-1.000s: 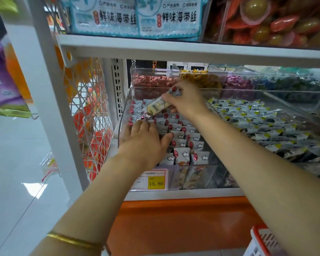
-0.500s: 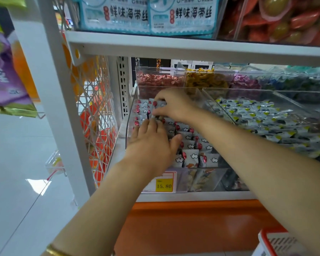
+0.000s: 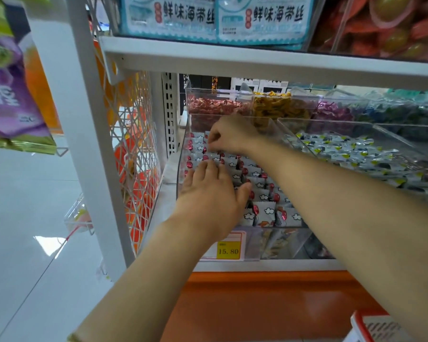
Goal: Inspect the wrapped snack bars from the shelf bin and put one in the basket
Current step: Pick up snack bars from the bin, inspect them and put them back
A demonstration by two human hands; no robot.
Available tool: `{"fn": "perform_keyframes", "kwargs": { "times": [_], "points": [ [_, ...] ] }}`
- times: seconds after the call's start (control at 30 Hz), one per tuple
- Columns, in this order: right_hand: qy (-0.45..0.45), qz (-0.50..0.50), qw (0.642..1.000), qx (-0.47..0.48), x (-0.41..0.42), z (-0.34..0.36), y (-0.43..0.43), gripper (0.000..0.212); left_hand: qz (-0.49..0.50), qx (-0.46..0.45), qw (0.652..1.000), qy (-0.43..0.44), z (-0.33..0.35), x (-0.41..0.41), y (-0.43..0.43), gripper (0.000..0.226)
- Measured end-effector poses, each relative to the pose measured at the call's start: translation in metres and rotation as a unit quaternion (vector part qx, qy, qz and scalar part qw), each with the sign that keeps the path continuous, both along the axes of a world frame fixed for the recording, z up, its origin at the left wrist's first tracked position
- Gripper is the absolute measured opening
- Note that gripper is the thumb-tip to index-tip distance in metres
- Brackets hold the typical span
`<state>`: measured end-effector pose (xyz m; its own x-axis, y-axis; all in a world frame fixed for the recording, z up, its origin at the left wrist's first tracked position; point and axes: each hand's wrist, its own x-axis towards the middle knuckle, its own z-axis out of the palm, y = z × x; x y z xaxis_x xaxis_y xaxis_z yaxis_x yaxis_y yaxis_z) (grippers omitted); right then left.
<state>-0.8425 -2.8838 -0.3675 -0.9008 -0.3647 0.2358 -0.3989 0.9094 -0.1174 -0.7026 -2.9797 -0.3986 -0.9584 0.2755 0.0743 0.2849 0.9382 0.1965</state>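
Our left hand (image 3: 208,193) lies flat on the snack bars (image 3: 267,211); our right hand (image 3: 229,137) curls among them, grip unclear. A tug could spill neighbours from the bin (image 3: 181,174).

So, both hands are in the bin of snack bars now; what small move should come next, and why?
Probably lift the right hand to draw out the bar it seems to pinch in the back rows, while the left hand lies flat on the front bars. The basket stands at lower right.
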Motion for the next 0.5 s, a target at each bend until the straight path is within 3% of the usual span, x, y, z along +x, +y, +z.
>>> {"fn": "perform_keyframes", "kwargs": {
  "times": [0.1, 0.27, 0.5],
  "points": [
    [0.043, -0.012, 0.999, 0.005, -0.003, -0.009, -0.004, 0.011, -0.001, 0.008, 1.000, 0.004, 0.000, 0.000, 0.000, 0.067],
    [0.046, 0.011, 0.973, -0.226, 0.005, 0.000, 0.005, 0.009, -0.002, 0.023, 1.000, 0.017, 0.000, 0.000, -0.001, 0.067],
    [0.028, 0.006, 0.995, -0.100, 0.007, -0.008, 0.002, 0.010, 0.002, 0.020, 1.000, 0.015, 0.000, -0.001, 0.001, 0.064]
  ]
}}
